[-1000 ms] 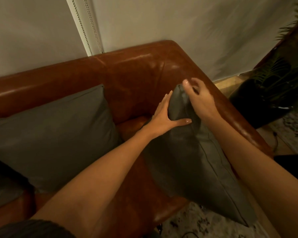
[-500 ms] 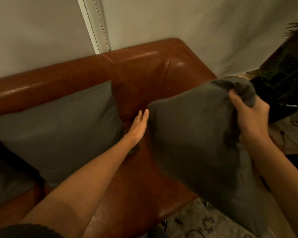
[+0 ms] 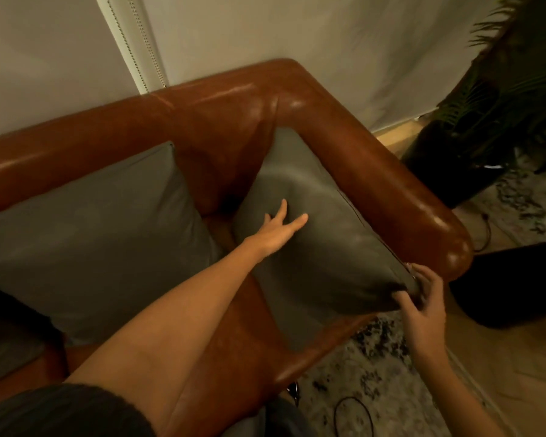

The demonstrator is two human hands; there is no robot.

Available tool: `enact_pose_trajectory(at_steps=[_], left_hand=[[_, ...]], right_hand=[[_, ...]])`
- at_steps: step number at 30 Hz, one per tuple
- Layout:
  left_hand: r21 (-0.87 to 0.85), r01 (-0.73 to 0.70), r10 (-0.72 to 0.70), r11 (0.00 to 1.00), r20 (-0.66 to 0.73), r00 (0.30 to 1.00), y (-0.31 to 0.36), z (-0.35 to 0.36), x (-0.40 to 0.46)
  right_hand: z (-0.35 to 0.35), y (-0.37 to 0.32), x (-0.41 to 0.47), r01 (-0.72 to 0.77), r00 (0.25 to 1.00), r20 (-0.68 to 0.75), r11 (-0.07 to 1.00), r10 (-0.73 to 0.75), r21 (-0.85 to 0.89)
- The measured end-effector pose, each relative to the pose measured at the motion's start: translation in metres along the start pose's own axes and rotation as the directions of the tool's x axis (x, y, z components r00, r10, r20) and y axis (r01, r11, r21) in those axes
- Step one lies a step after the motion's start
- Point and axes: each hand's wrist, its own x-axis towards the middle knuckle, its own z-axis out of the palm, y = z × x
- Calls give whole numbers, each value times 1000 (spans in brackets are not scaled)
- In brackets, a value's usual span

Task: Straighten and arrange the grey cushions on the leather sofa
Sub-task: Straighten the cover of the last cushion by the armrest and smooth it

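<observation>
Two hands share this cushion (image 3: pixel 322 247), which leans in the corner of the leather sofa (image 3: pixel 221 121), its far edge against the armrest (image 3: pixel 391 184) and its near corner jutting out past the seat front. To settle it well, I would judge that the flat palm should keep the middle pressed down and back while the pinched corner is drawn outward, so the cover pulls taut and the filling spreads evenly; then the corner can be eased in until the cushion stands square against the armrest.

The left hand (image 3: pixel 278 230) reaches far forward on a nearly straight arm, fingers straight and spread, lying flat on the cushion's face just ahead of its centre. The right hand (image 3: pixel 423 305) sits close in and low, wrist bent, thumb and fingers pinching the cushion's near corner. A second grey cushion (image 3: pixel 95 234) rests well to the left of the left hand, against the backrest.
</observation>
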Motion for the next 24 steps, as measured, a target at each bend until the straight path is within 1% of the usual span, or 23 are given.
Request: enact_pose_trajectory(at_steps=[1, 3, 6, 9, 10, 12, 14, 15, 16, 18, 20, 22, 24], left_hand=[[9, -7, 7, 1000, 26, 1000, -6, 5, -1], [-10, -25, 25, 1000, 23, 999, -13, 14, -2], [-22, -56, 55, 998, -49, 997, -13, 22, -5], [20, -88, 90, 996, -143, 986, -14, 25, -8], [73, -102, 114, 992, -177, 978, -16, 26, -9], [247, -144, 196, 958, -202, 960, -19, 28, -12], [368, -189, 260, 911, -154, 953, -23, 28, -12], [385, -200, 259, 901, -108, 960, -26, 29, -11], [380, -200, 241, 903, -61, 969, -28, 30, -10], [376, -191, 214, 907, -20, 977, -32, 35, -9], [437, -199, 257, 877, -78, 963, -35, 41, -9], [481, -229, 336, 846, -147, 930, -32, 45, -8], [504, -264, 395, 822, -171, 902, -26, 44, -5]], right_hand=[[-2, 1, -3, 3, 1000, 3, 999, -3, -36], [-4, -2, -2, 18, 999, 29, 992, -14, -127], [1, -12, 10, 31, 998, 54, 964, -18, -265], [1, -17, 16, 136, 991, 52, 948, -127, -289], [-2, -17, 16, 160, 987, 40, 943, -155, -291], [-11, -15, 16, 159, 986, -9, 946, -169, -282], [-24, -6, 20, 140, 988, -23, 942, -155, -305], [-29, 0, 23, 122, 992, 1, 930, -130, -345], [-34, 5, 27, 116, 993, 39, 900, -110, -420], [-38, 12, 29, 149, 989, 89, 774, -120, -616], [-29, 10, 29, 242, 967, 117, 665, -227, -707], [-7, 1, 25, 395, 905, 204, 561, -372, -727], [18, 1, 25, 552, 811, 342, 428, -474, -716]])
